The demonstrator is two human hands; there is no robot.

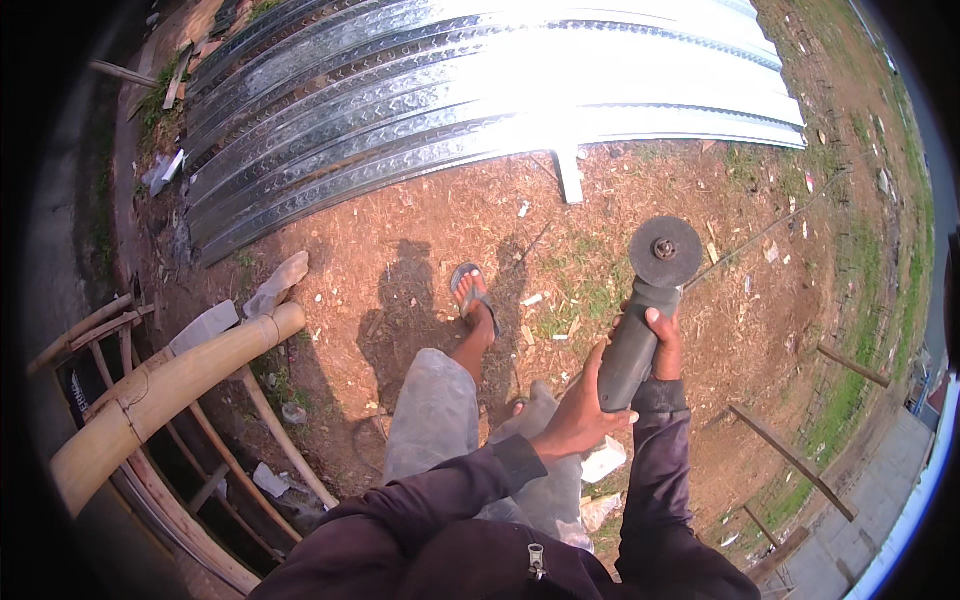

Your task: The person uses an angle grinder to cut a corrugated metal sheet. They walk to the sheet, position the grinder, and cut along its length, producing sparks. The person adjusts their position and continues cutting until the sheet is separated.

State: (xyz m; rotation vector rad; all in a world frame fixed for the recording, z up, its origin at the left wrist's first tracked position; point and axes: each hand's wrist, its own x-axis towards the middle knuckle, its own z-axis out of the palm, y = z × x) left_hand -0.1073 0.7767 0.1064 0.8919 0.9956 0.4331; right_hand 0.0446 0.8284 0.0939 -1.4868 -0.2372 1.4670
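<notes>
I hold a grey angle grinder (640,330) out in front of me, its dark round disc (665,250) facing up toward the camera. My left hand (580,410) wraps the lower part of the body. My right hand (665,345) grips it higher, close under the disc guard. Both arms wear dark purple sleeves. My foot in a sandal (472,295) steps forward on the red-brown soil, below the grinder to its left.
A stack of shiny corrugated metal sheets (450,90) lies ahead across the ground. At left stands a bamboo and wooden frame (170,390). Wooden stakes (790,460) stick out of the soil at right, with a thin cord (770,230) running past. Scraps and stones litter the ground.
</notes>
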